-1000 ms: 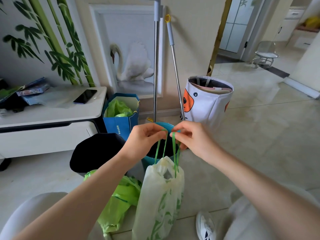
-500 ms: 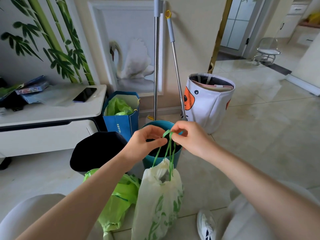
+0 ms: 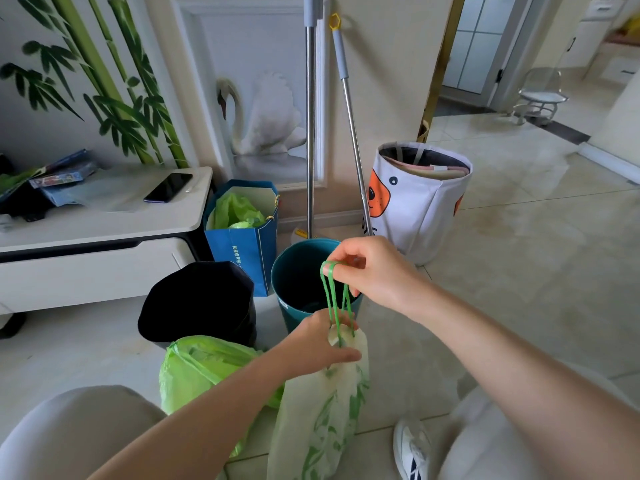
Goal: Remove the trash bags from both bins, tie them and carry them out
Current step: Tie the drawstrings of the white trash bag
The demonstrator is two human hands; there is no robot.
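Starting at the far left, a white cabinet point(image 3: 104, 233) carries a dark phone point(image 3: 168, 192) and some blue packets. Just right of it a blue paper bag point(image 3: 242, 251) stands on the floor with green plastic inside, and in front of that sits a black bin point(image 3: 199, 304). A light green trash bag point(image 3: 201, 368) lies on the tiles against the black bin's near side. Next comes the teal bin point(image 3: 298, 278), unlined and showing its dark inside, with two mop poles point(image 3: 310, 116) leaning on the wall behind it. In front of the teal bin hangs the white trash bag point(image 3: 318, 417) with green leaf print. The left hand point(image 3: 318, 344) grips its gathered neck, fingers curled round the plastic. Green drawstrings point(image 3: 332, 296) rise from the neck to the right hand point(image 3: 370, 271), which holds them looped over a bent finger above the teal bin's rim. Farther right stands a white fabric basket point(image 3: 419, 202) with an orange animal face. A white shoe point(image 3: 412, 448) shows at the bottom.
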